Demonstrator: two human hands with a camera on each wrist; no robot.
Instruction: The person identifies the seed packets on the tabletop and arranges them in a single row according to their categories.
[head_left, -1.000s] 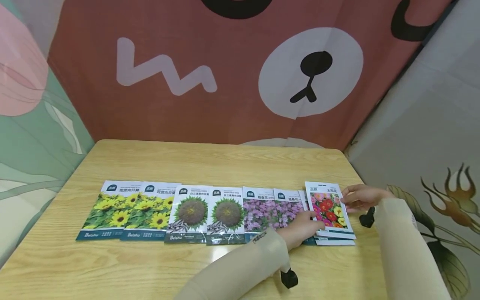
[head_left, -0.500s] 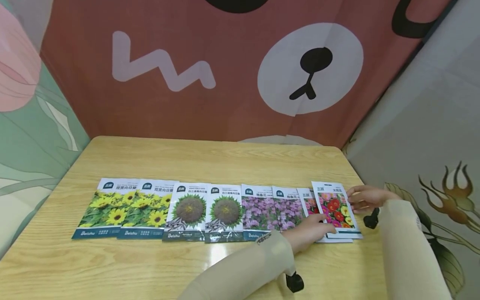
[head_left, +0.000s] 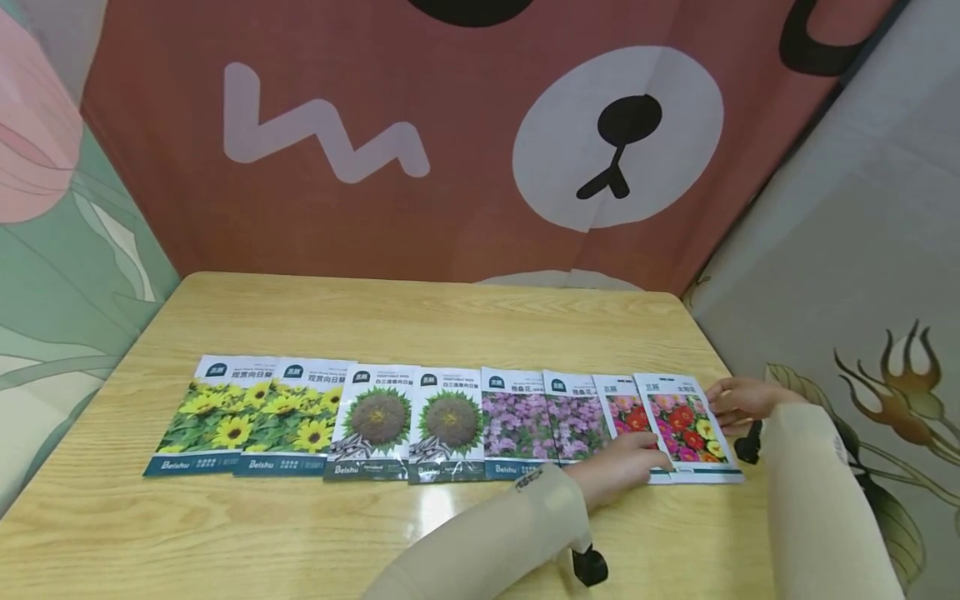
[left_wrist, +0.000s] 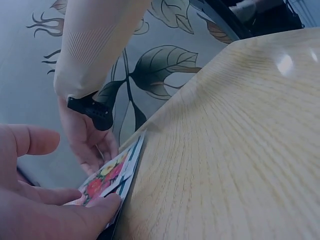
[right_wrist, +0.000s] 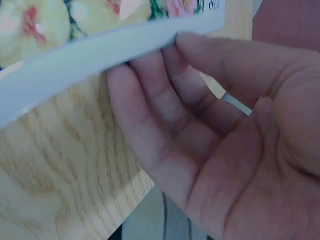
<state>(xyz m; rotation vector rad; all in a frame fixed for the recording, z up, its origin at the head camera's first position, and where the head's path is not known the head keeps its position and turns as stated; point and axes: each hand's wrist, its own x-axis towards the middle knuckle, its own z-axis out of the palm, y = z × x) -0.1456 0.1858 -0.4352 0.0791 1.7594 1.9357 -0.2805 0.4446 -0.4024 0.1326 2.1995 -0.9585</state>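
Note:
In the head view a row of seed packets lies across the table. At its right end is a seed packet with red, pink and yellow flowers (head_left: 686, 429), partly over a matching packet (head_left: 628, 410). My left hand (head_left: 618, 471) rests on the lower part of these two, fingers mostly straight; the left wrist view shows its thumb (left_wrist: 102, 212) on the packets' bottom edge. My right hand (head_left: 750, 398) is at the end packet's right edge. In the right wrist view its fingers (right_wrist: 145, 100) tuck under the white edge, with the thumb tip against it.
Left along the row are purple-flower packets (head_left: 517, 425), seed-head sunflower packets (head_left: 378, 423) and yellow sunflower packets (head_left: 202, 417), in overlapping pairs. The wooden table (head_left: 420, 317) meets a red bear-print cloth (head_left: 450, 233) behind and a floral cloth (head_left: 840, 250) on the right.
The end packet has slid right off the stack and lies lower and flatter, uncovering the matching packet beside it. My right hand moved right with it; my left hand shifted slightly right.

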